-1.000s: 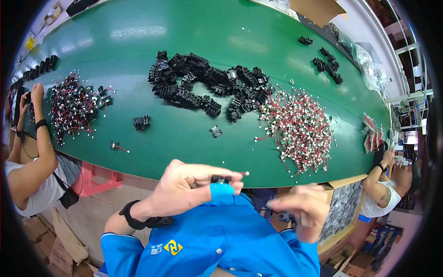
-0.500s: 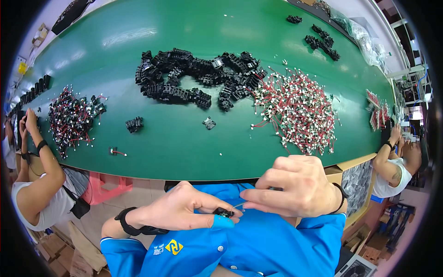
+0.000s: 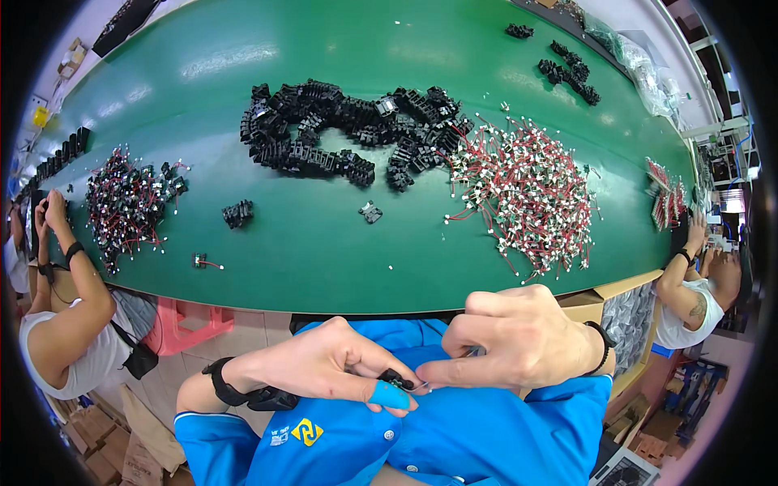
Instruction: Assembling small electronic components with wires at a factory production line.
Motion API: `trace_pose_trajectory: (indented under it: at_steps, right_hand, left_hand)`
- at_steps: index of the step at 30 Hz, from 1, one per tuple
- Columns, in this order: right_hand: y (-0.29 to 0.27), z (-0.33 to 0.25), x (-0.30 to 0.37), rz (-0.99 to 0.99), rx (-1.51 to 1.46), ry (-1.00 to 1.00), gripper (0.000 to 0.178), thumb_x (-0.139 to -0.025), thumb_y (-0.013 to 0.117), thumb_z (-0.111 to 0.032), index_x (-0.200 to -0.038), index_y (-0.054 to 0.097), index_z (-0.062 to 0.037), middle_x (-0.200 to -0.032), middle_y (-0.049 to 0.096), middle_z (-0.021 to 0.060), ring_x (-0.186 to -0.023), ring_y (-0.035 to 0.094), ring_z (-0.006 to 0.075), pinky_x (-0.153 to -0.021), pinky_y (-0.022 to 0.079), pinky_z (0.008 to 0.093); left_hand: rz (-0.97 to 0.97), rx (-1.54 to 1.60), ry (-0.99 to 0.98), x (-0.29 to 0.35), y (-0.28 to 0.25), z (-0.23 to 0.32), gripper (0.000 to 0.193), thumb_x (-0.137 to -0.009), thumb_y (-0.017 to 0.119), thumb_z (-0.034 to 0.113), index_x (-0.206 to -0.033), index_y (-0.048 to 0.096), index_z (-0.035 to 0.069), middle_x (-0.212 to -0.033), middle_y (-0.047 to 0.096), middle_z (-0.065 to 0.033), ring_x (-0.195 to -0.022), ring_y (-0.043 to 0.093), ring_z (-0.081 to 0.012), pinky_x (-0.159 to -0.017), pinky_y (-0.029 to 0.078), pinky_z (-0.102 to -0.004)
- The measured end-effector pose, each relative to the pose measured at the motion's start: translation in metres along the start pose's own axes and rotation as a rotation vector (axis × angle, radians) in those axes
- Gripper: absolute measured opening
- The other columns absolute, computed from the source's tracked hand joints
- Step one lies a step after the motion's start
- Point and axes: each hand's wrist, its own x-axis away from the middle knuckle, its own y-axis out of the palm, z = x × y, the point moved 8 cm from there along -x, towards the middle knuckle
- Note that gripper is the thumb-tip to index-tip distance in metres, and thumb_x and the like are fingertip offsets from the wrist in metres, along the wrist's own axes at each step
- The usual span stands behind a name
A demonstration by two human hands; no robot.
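Note:
Held close to my blue shirt, my left hand (image 3: 328,364) pinches a small black plastic part (image 3: 395,379) between thumb and forefinger. Blue tape (image 3: 391,396) is wrapped round that thumb. My right hand (image 3: 519,344) is closed, and its fingertips meet the left ones at the part. A thin, pale grey thing shows at the right fingertips; the fingers hide most of it, so its kind cannot be told. On the green table (image 3: 316,243) ahead, a long winding heap of black plastic parts (image 3: 312,158) lies left of a pile of red-wired white connectors (image 3: 527,194).
At the left lies a pile of black parts with wires (image 3: 130,202). Loose black pieces (image 3: 370,212) and one wired piece (image 3: 203,261) sit nearer. A cardboard box (image 3: 600,308) stands by the right table edge. Co-workers sit at the left (image 3: 81,324) and right (image 3: 681,300).
My right hand has come down and left, so its fingertips now reach the black part. The left hand keeps its pinch on the part, with the thumb slightly shifted.

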Motion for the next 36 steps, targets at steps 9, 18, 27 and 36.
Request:
trace_pose_trajectory:
  at_steps: [9,18,27,36]
  right_hand:
    - [0.001,-0.005,-0.005,-0.084,-0.039,-0.072,0.016,-0.067,0.059,-0.018,-0.084,0.061,-0.0175,-0.072,0.041,-0.0022,-0.069,0.043,0.0123,-0.043,0.037,0.0216]
    - [0.005,-0.009,-0.008,-0.131,-0.024,-0.15,0.028,-0.066,0.061,-0.019,-0.093,0.067,-0.0232,-0.078,0.05,-0.0072,-0.063,0.042,0.01,-0.043,0.035,0.02]
    - [0.005,-0.016,-0.008,-0.151,0.079,-0.095,0.029,-0.065,0.062,-0.018,-0.093,0.066,-0.0219,-0.072,0.046,-0.0068,-0.06,0.041,0.0078,-0.038,0.031,0.0194]
    - [0.001,-0.029,0.008,0.188,0.364,-0.076,0.031,-0.052,0.07,-0.022,-0.083,0.069,-0.0239,-0.06,0.04,-0.0101,-0.049,0.028,0.0056,-0.036,0.016,0.0191]
  left_hand:
    - [-0.179,-0.131,-0.103,0.001,0.009,-0.006,0.028,-0.085,0.064,0.013,-0.111,0.063,0.003,-0.093,0.07,-0.007,-0.076,0.064,-0.0045,-0.063,0.048,-0.0174]
    - [-0.217,-0.089,-0.135,-0.001,0.012,-0.003,0.026,-0.085,0.064,0.014,-0.109,0.065,0.004,-0.093,0.07,-0.0073,-0.076,0.064,-0.0051,-0.063,0.048,-0.0183]
    - [-0.17,-0.144,-0.042,0.002,0.009,-0.001,0.027,-0.085,0.063,0.012,-0.111,0.064,0.003,-0.094,0.07,-0.0074,-0.077,0.065,-0.0059,-0.064,0.048,-0.0181]
    - [-0.167,0.069,0.046,0.0,0.009,-0.004,0.028,-0.084,0.063,0.007,-0.11,0.062,-0.001,-0.095,0.069,-0.0117,-0.082,0.066,-0.0106,-0.07,0.052,-0.0208]
